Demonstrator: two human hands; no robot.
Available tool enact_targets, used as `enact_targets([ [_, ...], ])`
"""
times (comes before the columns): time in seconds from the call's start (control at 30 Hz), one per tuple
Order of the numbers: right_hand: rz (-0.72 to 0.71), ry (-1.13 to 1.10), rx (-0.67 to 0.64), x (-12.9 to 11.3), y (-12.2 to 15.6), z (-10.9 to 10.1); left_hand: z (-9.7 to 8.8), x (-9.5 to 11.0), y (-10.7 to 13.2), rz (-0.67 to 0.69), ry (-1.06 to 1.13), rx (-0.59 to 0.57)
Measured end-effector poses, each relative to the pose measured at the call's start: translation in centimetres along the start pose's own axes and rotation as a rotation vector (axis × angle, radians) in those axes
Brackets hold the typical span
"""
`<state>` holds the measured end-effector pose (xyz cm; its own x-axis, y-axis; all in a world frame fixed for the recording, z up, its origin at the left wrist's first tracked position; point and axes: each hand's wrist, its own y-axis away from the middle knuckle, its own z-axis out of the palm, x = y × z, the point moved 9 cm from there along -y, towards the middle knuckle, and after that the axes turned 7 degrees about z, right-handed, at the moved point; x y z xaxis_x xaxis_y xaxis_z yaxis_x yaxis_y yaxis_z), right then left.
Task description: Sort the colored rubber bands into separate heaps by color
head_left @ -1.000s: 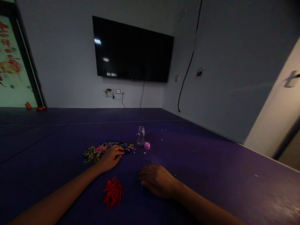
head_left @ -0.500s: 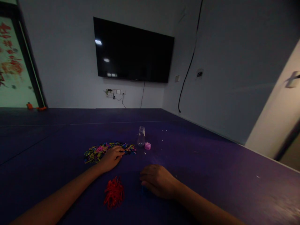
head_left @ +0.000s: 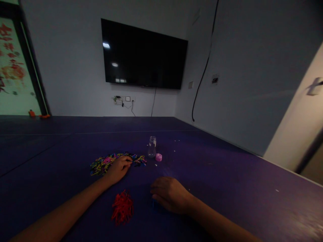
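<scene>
A spread pile of multicoloured rubber bands (head_left: 101, 165) lies on the purple surface. My left hand (head_left: 119, 168) rests at its right part, thumb and fingers pinched together at the bands; what they pinch is too small to see. To the right, my right hand (head_left: 171, 195) is low on the surface with fingers curled closed. A bit of blue (head_left: 153, 203), perhaps a band, shows under its fingertips, and what the fingers hold is hidden. Between my forearms sits a heap of red rubber bands (head_left: 122, 207).
Beyond my hands a clear bottle (head_left: 152, 148) stands upright without a lid, a pink cap (head_left: 158, 157) beside it. Small white scraps (head_left: 155, 165) dot the purple floor (head_left: 222, 188). A television (head_left: 143, 55) hangs on the far wall, and a black cable (head_left: 202, 79) dangles at right.
My left hand has drawn back slightly toward me and left, its fingers closing into a tighter pinch. My right hand stays almost in place.
</scene>
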<state>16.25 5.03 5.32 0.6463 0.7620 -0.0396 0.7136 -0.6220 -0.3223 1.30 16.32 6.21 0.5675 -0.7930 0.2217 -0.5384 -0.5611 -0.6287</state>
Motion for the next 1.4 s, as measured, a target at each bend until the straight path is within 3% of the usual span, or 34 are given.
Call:
enact_targets([
  [0.1, 0.083, 0.016, 0.073, 0.9, -0.1, -0.6, -0.9, 2.2, -0.6, 0.030, 0.065, 0.016],
  [0.2, 0.266, 0.053, 0.150, 3.0, 0.1, -1.2, -1.1, 6.3, -1.3, 0.068, 0.190, -0.044],
  [0.37, 0.522, 0.123, 0.191, 6.1, 0.8, -1.5, 1.0, 13.9, -0.7, 0.226, 0.361, -0.301],
  [0.5, 0.519, 0.139, 0.177, 6.2, 0.8, -1.2, 2.1, 15.8, 0.4, 0.260, 0.342, -0.406],
  [0.63, 0.457, 0.134, 0.138, 5.3, 0.4, -1.0, 2.1, 15.4, 0.6, 0.263, 0.351, -0.393],
  [0.8, 0.444, 0.128, 0.098, 5.0, 0.4, -1.0, 1.0, 13.4, -0.3, 0.188, 0.413, -0.255],
  [0.9, 0.465, 0.118, 0.092, 5.3, 0.4, -0.9, 0.1, 10.7, -0.8, 0.118, 0.383, -0.127],
  [1.03, 0.524, 0.111, 0.097, 6.1, 0.1, -0.2, -1.2, 5.4, -0.7, 0.052, 0.149, 0.045],
  [1.23, 0.599, 0.025, 0.179, 8.0, -0.3, 0.1, 1.0, 0.3, 0.1, 0.107, -0.090, -0.074],
  [1.4, 0.642, -0.170, 0.270, 9.2, -2.0, 0.2, 3.1, 0.8, 0.7, 0.147, -0.103, -0.263],
])
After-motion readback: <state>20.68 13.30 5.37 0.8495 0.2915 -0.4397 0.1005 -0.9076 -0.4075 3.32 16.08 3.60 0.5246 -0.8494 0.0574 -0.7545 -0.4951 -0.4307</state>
